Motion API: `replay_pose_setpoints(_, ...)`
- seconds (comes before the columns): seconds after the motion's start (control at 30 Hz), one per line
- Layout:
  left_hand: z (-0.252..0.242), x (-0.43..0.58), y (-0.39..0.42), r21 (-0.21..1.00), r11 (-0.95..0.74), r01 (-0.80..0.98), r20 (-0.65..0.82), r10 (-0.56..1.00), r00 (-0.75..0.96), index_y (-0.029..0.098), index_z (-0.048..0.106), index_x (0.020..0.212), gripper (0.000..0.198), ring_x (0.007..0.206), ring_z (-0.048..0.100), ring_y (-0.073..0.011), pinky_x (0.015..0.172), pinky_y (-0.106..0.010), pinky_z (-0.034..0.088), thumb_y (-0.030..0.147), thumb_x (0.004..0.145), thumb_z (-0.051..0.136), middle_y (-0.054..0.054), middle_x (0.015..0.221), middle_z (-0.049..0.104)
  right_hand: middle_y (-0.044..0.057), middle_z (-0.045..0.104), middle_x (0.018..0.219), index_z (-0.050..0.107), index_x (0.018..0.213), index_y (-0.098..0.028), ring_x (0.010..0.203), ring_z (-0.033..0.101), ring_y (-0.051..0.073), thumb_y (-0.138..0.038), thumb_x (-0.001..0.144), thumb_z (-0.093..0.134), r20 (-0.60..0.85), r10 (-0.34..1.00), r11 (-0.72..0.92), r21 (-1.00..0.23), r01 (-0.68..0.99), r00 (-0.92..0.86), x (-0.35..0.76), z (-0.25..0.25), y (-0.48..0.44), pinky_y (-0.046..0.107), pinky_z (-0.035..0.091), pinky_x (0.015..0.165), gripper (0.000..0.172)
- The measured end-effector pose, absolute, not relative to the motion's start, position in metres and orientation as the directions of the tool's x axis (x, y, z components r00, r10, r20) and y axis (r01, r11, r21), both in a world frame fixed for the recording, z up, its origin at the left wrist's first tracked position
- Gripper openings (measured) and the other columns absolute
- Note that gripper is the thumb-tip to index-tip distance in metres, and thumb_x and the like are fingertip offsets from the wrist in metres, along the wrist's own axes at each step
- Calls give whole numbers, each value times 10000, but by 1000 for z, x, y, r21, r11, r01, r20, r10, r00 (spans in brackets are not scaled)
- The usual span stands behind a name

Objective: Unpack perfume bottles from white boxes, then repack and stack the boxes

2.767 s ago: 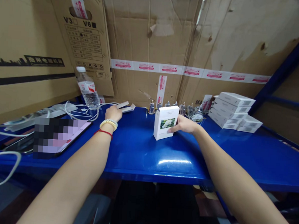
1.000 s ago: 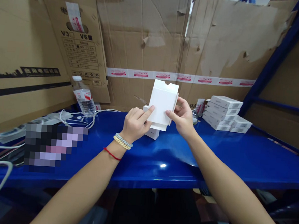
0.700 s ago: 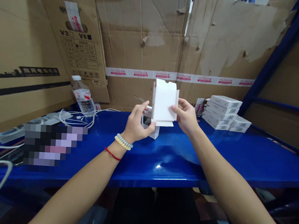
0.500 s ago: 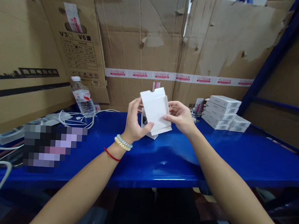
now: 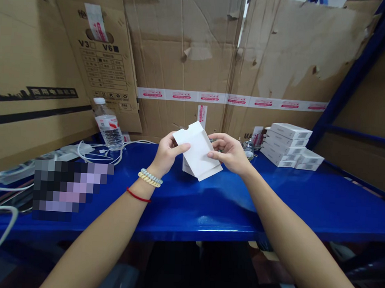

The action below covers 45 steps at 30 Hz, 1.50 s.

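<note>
Between my hands, above the blue tabletop, I hold a white cardboard piece [image 5: 198, 151], flat and tilted, with a small notch in its top edge and flaps along its sides. My left hand [image 5: 169, 153] grips its upper left side, thumb on the front face. On the right side my right hand [image 5: 229, 153] pinches it, thumb in front and fingers partly behind. Behind its lower left edge stands a white box [image 5: 188, 169], mostly hidden by the cardboard piece.
Several white boxes [image 5: 285, 143] are stacked at the right back. Glass-like objects [image 5: 248, 149] stand beside them. A water bottle [image 5: 109, 126], white cables [image 5: 97, 153] and a blurred-out item [image 5: 72, 189] lie left on the blue table [image 5: 188, 213]. Cardboard sheets [image 5: 184, 61] wall the back.
The cardboard piece has turned counterclockwise and come slightly lower. My left hand has shifted left and up along its edge, its thumb now higher on the face.
</note>
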State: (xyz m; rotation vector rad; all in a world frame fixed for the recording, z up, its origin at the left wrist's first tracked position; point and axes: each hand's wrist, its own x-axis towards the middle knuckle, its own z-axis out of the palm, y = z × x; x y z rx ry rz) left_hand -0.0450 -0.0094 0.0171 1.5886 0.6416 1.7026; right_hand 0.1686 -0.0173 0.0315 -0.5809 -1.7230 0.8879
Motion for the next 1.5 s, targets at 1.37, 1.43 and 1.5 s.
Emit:
replay_pose_setpoints(1.37,16,-35,-24,586,-569,577,782,585,-218,218,496,759,205,472,497,-123,550,-269,400,335,743,662,66,504,500,51,753,965,712,883,-224,888,710,242,-395,527,868,470,868,397,-851,-344,-161,203,35,-3,411,585,782,425)
replay_pose_setpoints(1.43,14,-29,-27,538,-443,717,696,713,-82,224,484,800,236,512,564,-167,586,-291,419,365,735,662,51,508,536,58,758,938,703,863,-213,907,710,262,-386,517,861,424,886,333,-864,-379,-187,201,28,4,425,580,792,419)
replay_pose_setpoints(1.5,11,-23,-30,466,-342,816,592,806,0,214,497,891,328,675,663,-239,654,-326,461,446,731,666,-19,661,652,58,762,912,696,858,-204,921,710,273,-359,493,862,379,899,266,-871,-413,-222,197,20,9,422,575,798,430)
